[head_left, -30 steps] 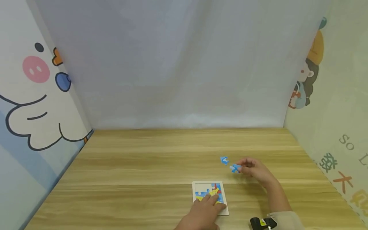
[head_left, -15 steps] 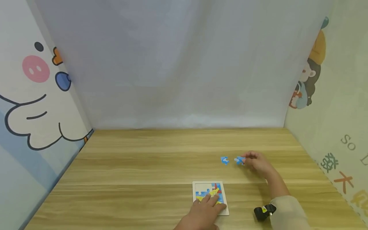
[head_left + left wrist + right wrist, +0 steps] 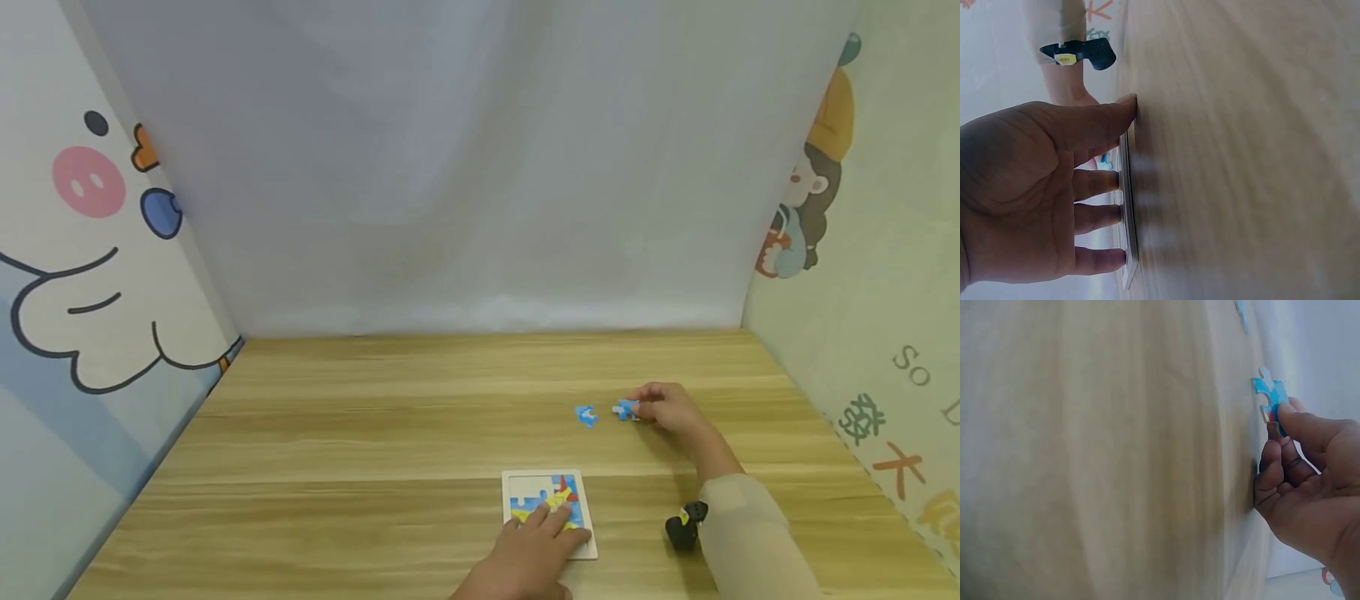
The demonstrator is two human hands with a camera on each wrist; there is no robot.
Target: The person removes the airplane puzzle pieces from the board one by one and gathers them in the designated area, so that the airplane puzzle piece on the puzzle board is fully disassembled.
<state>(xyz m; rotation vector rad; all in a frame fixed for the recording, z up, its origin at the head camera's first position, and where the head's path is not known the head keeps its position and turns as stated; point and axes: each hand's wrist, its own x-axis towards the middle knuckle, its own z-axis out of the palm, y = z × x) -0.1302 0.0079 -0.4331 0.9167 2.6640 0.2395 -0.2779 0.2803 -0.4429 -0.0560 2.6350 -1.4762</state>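
Observation:
My right hand (image 3: 671,410) pinches a blue and white jigsaw piece (image 3: 1270,394) between thumb and fingers, close over the table; a bit of red shows by the thumb in the right wrist view. Just left of it, a second blue and white piece (image 3: 587,415) lies on the wood. My left hand (image 3: 528,550) rests with spread fingers on a partly filled puzzle board (image 3: 588,508) with a white frame. Blue, yellow and red pieces show in it, with a bare area at its upper left. In the left wrist view, the fingertips (image 3: 1113,258) press on the board's edge.
The wood-grain table (image 3: 337,450) runs back to a pale grey curtain (image 3: 480,167). Printed panels stand at the left (image 3: 90,250) and right (image 3: 885,275). A black wrist camera (image 3: 684,527) sits by the right sleeve.
My right hand has carried its jigsaw piece away from me and slightly right, away from the loose piece. My left hand stays on the board.

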